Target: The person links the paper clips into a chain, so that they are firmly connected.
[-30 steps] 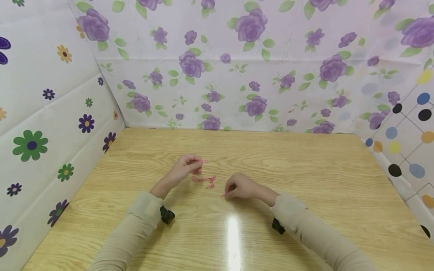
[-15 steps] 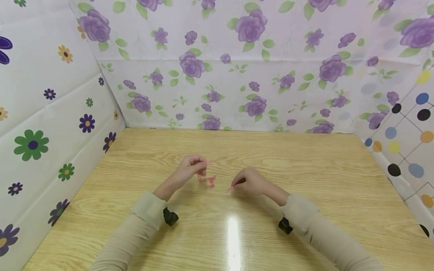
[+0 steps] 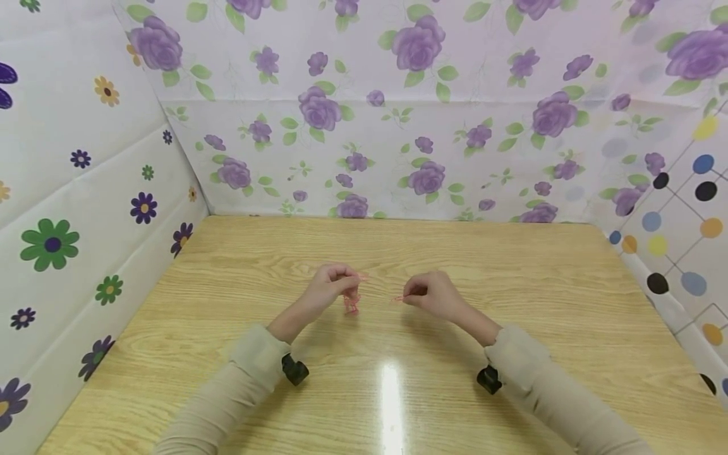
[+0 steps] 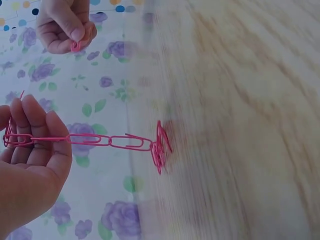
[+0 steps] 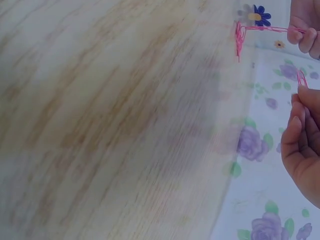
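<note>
My left hand (image 3: 330, 287) pinches one end of a chain of linked pink paper clips (image 4: 127, 142) above the table. In the left wrist view the chain runs past the fingers and hangs down, and its lower clips (image 4: 159, 149) bunch up on the tabletop. One clip end (image 3: 364, 277) sticks out past the left fingertips. A short way to the right, my right hand (image 3: 436, 296) pinches a single pink paper clip (image 5: 301, 78) between thumb and forefinger. Its tip points toward the chain, with a gap between them.
The wooden table (image 3: 512, 272) spreads out under both hands. Flower-patterned cloth (image 3: 375, 158) stands behind it, with patterned sheets at the left and right sides. Black wrist cameras (image 3: 294, 369) sit below the sleeves.
The right hand has risen with its clip, away from me and to the right. The left hand has shifted right, drawing the chain up so less of it lies stretched on the table.
</note>
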`<action>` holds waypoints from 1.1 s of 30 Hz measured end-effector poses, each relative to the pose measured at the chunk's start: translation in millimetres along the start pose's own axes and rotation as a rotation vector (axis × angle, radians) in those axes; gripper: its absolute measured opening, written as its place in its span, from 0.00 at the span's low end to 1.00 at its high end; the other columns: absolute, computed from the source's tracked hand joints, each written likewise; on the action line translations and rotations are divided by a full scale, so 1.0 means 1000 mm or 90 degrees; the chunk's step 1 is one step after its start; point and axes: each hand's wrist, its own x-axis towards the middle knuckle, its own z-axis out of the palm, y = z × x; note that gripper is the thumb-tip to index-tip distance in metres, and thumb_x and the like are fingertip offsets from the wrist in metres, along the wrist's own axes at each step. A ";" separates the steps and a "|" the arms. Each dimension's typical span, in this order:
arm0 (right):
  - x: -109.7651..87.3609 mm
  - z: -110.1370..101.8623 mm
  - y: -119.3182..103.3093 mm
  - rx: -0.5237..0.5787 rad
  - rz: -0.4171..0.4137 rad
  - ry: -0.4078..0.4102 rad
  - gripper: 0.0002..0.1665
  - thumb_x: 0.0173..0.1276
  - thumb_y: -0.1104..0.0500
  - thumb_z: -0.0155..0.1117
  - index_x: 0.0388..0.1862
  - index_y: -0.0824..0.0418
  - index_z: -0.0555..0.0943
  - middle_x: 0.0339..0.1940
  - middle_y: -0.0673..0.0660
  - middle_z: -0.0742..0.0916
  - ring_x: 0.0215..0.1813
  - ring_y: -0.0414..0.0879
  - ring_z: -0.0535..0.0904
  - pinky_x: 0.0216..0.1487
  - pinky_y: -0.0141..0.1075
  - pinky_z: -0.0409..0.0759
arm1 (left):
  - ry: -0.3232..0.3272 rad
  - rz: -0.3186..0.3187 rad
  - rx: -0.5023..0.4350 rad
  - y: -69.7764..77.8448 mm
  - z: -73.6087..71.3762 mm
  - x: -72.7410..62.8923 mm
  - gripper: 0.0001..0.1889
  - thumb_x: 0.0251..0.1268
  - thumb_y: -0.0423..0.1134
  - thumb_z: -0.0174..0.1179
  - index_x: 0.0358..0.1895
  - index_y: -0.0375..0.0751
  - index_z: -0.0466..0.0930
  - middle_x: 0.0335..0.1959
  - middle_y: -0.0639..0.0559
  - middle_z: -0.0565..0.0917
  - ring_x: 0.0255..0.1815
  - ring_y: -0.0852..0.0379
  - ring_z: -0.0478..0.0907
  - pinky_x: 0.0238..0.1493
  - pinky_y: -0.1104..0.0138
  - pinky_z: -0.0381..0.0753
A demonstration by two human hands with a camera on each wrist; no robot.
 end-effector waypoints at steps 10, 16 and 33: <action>-0.001 -0.001 -0.004 -0.017 0.025 0.079 0.03 0.56 0.66 0.67 0.24 0.61 0.82 0.22 0.50 0.83 0.22 0.38 0.75 0.23 0.31 0.74 | -0.023 0.014 -0.037 0.001 0.012 0.004 0.09 0.65 0.30 0.51 0.27 0.38 0.77 0.18 0.52 0.77 0.21 0.59 0.74 0.33 0.68 0.77; 0.000 -0.002 -0.009 0.005 0.016 0.121 0.03 0.55 0.68 0.67 0.25 0.62 0.82 0.22 0.52 0.84 0.22 0.39 0.76 0.23 0.31 0.75 | -0.002 -0.008 -0.054 0.003 0.021 0.006 0.10 0.65 0.28 0.51 0.25 0.37 0.76 0.16 0.51 0.76 0.19 0.59 0.74 0.30 0.68 0.78; 0.002 0.001 -0.021 -0.002 -0.023 0.180 0.04 0.54 0.69 0.67 0.25 0.63 0.82 0.23 0.53 0.84 0.22 0.39 0.75 0.24 0.30 0.74 | 0.025 -0.071 -0.070 0.005 0.044 0.014 0.11 0.64 0.27 0.49 0.24 0.37 0.76 0.14 0.53 0.75 0.17 0.60 0.75 0.24 0.70 0.76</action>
